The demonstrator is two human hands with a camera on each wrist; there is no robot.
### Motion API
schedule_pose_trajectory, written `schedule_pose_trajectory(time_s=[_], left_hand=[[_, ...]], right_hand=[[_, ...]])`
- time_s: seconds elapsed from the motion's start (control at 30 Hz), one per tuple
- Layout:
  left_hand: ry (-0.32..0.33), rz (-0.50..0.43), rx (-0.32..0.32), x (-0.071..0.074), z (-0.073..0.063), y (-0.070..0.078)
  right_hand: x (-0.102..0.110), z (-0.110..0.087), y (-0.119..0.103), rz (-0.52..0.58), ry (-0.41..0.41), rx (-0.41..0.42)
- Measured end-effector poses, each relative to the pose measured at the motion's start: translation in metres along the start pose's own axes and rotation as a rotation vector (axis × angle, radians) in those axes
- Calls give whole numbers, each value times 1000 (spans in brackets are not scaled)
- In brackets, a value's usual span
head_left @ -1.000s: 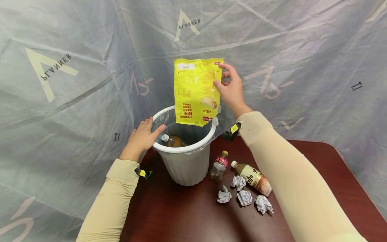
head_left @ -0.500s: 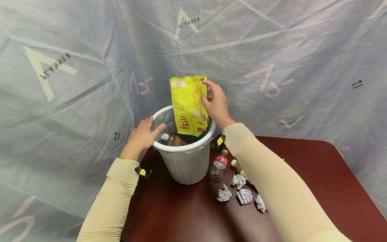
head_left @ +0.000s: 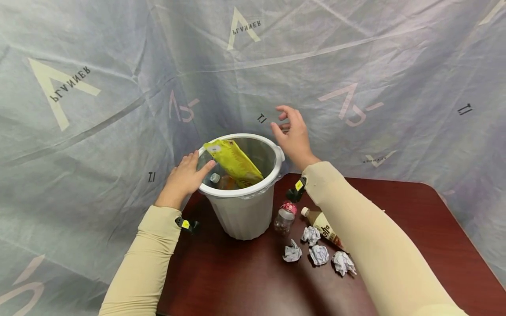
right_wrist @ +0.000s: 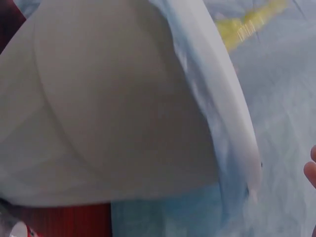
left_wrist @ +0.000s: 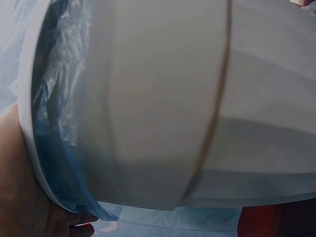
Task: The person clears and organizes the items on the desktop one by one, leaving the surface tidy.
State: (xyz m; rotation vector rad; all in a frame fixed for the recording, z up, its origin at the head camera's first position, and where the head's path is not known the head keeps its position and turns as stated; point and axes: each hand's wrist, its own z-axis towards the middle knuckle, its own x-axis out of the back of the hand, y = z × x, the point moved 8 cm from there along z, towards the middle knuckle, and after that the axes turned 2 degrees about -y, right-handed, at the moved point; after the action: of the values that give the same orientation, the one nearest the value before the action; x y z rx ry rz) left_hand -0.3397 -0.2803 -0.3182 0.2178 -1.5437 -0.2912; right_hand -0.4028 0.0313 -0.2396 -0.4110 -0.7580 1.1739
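Note:
A light grey trash can (head_left: 243, 215) with a white rim and a clear liner (left_wrist: 66, 89) stands on the table. My left hand (head_left: 185, 176) rests on the left of the rim, its fingers extended and the thumb spread over the front edge. Inside the can, a yellow chip bag (head_left: 236, 163) leans at a slant, its upper end near the rim. Partly under it lies a bottle with a white cap (head_left: 215, 177). My right hand (head_left: 293, 137) hovers to the right above the rim, fingers loosely bent, holding nothing. Its fingertips (right_wrist: 310, 172) show at the right wrist view's edge.
Right of the can are a clear bottle with a red label (head_left: 285, 217) and a brown bottle with a cream label (head_left: 322, 226), partly behind my right sleeve. Several crumpled paper balls (head_left: 318, 255) lie in front on the dark red table (head_left: 245, 281). Grey printed sheeting (head_left: 130, 109) hangs behind.
My right hand lowered the chip bag to the can and let it go; the bag has dropped in and tilted. The hand then drew slightly right. My left hand stayed on the rim.

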Motion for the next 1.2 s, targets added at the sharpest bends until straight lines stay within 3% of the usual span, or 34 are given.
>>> schedule_pose_trajectory(time_s=[0.2,0.4,0.6,0.8,1.2], left_hand=[[8,-8,-1,0,0,0],[12,2,-5,2,0,0],[28,3,-5,4,0,-4],[23,-5,-1,3,-1,-7],[23,-5,-3,4,-3,-8]], right_hand=[[30,-9,25,-29,43,-42],[61,-32,57,-105,37,-90],[76,-58,91,-109,-98,-179],[82,-97,126,-92,-268,-230],[95,-183,186,-118,-368,-319]])
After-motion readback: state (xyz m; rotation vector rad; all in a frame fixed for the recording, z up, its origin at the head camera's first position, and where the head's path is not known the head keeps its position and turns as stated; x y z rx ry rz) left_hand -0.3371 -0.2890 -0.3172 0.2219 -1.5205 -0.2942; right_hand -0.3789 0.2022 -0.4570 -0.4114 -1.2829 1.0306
